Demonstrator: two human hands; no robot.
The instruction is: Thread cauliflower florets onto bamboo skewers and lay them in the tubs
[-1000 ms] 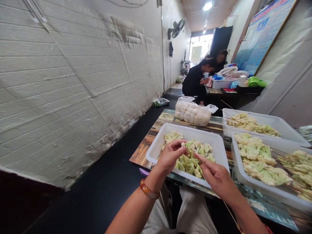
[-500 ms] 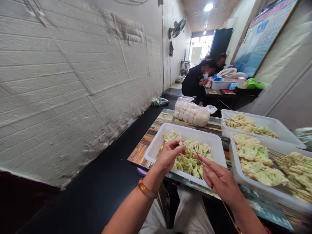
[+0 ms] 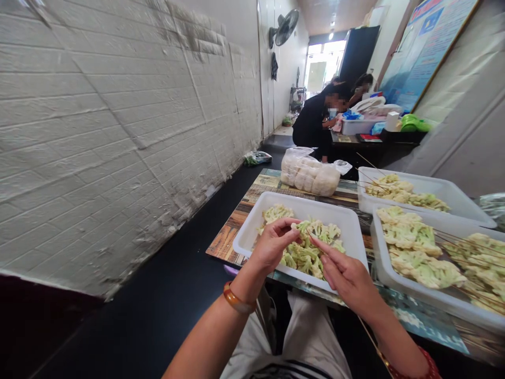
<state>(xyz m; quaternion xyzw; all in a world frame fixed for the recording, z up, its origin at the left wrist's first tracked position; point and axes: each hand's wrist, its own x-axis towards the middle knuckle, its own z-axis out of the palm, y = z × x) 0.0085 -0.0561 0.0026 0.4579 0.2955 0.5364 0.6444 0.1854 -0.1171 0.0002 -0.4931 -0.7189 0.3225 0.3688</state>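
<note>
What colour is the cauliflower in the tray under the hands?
The cauliflower is creamy white with pale green stems, best seen in the head view.

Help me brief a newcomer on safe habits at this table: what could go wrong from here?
The thin stick in the right hand points toward the left hand, which holds a cauliflower piece; a slip might prick it. The front tray sits close to the near edge of the table, so a knock could shift it over. Sticks jut past the rim of the back tray and might snag something.
</note>
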